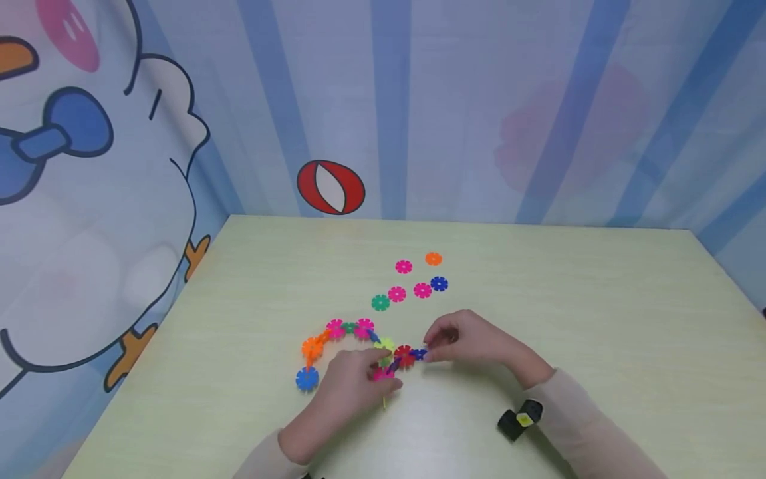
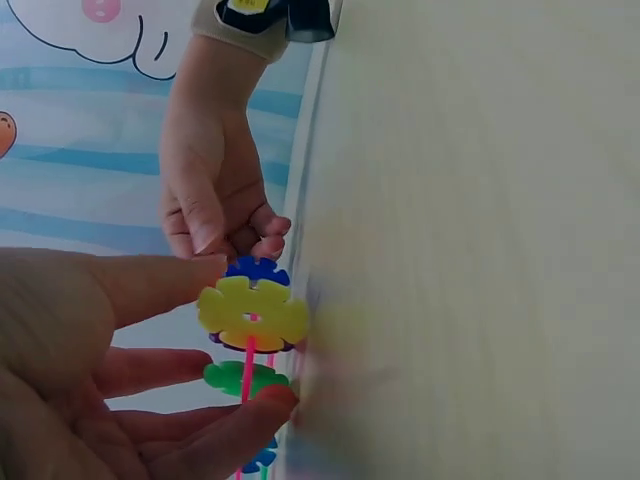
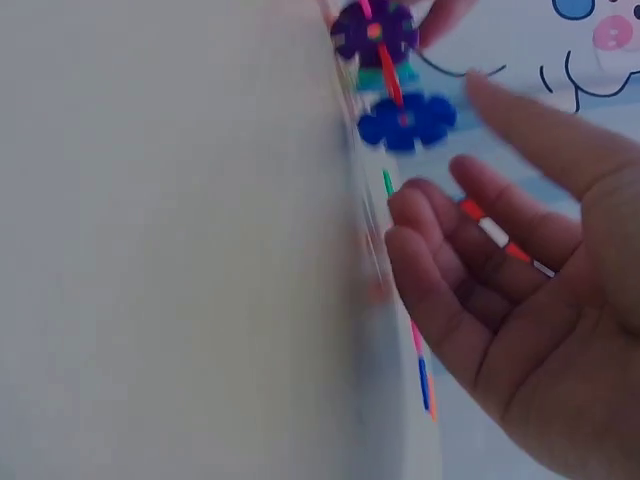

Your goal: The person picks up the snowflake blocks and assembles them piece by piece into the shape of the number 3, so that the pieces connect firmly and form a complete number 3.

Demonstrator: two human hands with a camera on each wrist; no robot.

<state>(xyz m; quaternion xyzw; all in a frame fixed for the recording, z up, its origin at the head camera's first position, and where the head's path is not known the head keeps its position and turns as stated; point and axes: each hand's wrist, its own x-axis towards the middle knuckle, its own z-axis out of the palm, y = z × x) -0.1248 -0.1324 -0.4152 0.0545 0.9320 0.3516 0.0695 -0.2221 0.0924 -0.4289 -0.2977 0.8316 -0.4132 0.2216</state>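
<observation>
Slotted, flower-shaped plastic discs are joined into a curved, multicoloured chain [image 1: 312, 348] on the table. My left hand [image 1: 347, 386] holds the chain near its right part, thumb and fingers around a pink disc [image 1: 383, 374]. A yellow disc [image 2: 252, 312] and a green disc [image 2: 240, 378] show between those fingers in the left wrist view. My right hand [image 1: 473, 339] is at the chain's right end, beside a dark blue disc [image 1: 418, 354] next to a red disc [image 1: 404, 356]. In the right wrist view, its loosely bent fingers stand apart from the blue disc [image 3: 408, 122].
Loose discs lie farther back, among them a green disc [image 1: 380, 303], an orange disc [image 1: 433, 259] and a dark blue disc [image 1: 439, 284]. A printed curtain [image 1: 455, 113] hangs behind the pale table [image 1: 598, 299]. A black strap device [image 1: 519, 420] is on the right wrist.
</observation>
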